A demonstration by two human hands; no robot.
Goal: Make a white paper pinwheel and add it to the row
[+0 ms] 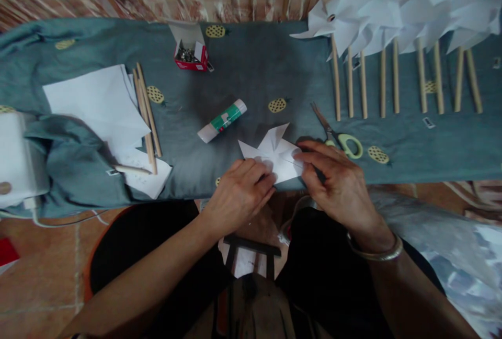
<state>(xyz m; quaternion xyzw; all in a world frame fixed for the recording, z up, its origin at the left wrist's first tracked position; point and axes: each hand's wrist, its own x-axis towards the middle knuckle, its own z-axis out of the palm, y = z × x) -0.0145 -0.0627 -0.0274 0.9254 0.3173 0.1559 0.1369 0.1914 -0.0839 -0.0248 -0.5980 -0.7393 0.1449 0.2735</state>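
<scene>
A white paper pinwheel [276, 151] lies near the front edge of the cloth-covered table, its blades folded toward the middle. My left hand [243, 190] grips it from the lower left, fingers curled and pressed on the paper. On the right side, my right hand [333, 177] pinches a blade between thumb and fingers. Just beyond that hand sit scissors with light green handles [350, 145], partly hidden by it. A green and white glue stick [222, 121] rests to the upper left of the pinwheel.
Finished pinwheels [376, 17] on wooden sticks overlap at the back right. A small red box [191, 59] of metal pieces stands open at the back. To the left are white paper sheets [98, 103], several wooden sticks [147, 114] and a white device [19, 156].
</scene>
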